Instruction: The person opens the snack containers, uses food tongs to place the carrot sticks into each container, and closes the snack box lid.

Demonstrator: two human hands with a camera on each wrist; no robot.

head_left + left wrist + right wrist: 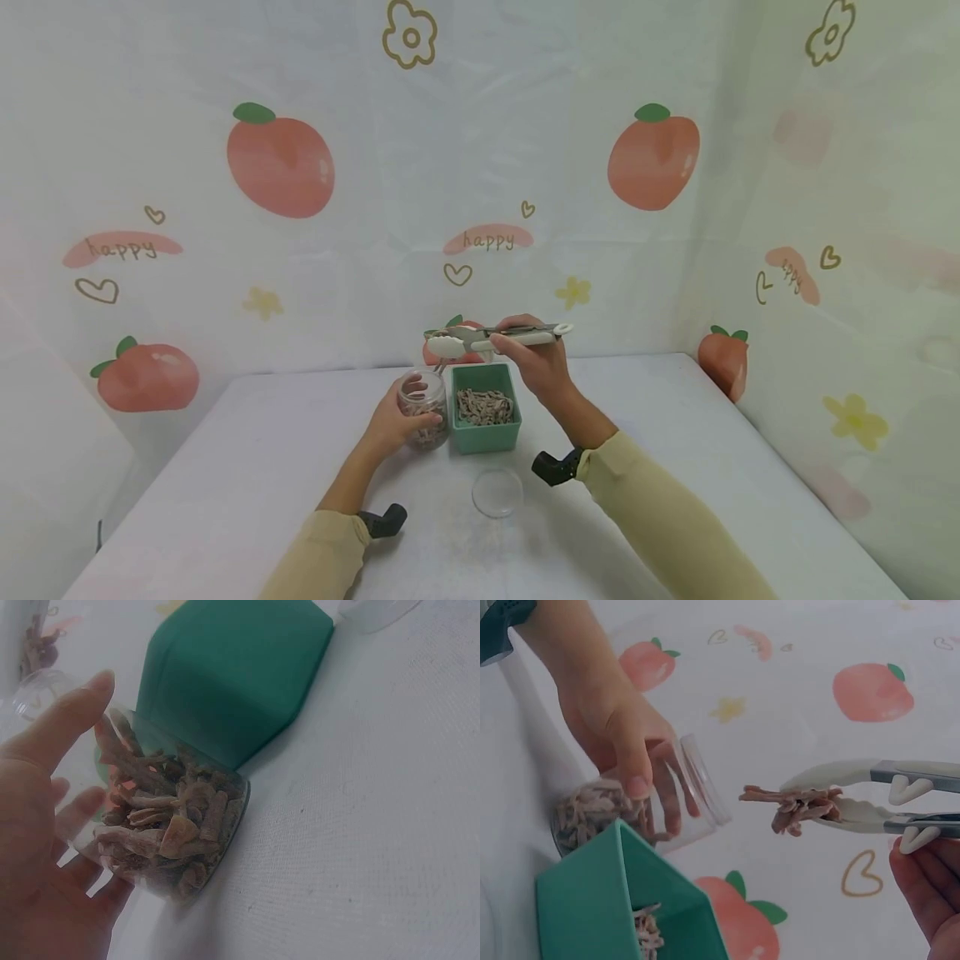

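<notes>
My left hand grips a clear jar whose lower part holds brownish dried strips; thumb and fingers wrap its sides. In my right hand is a pair of tongs with white tips. Between those tips a small bunch of strips is pinched, above and near the jar's open mouth. Right beside the jar stands a green box with more strips inside. The right wrist view shows only part of my right hand.
A clear round lid lies on the white table in front of the green box. Behind the table hangs a white backdrop printed with fruit and flowers. The table's right edge shows near the side wall.
</notes>
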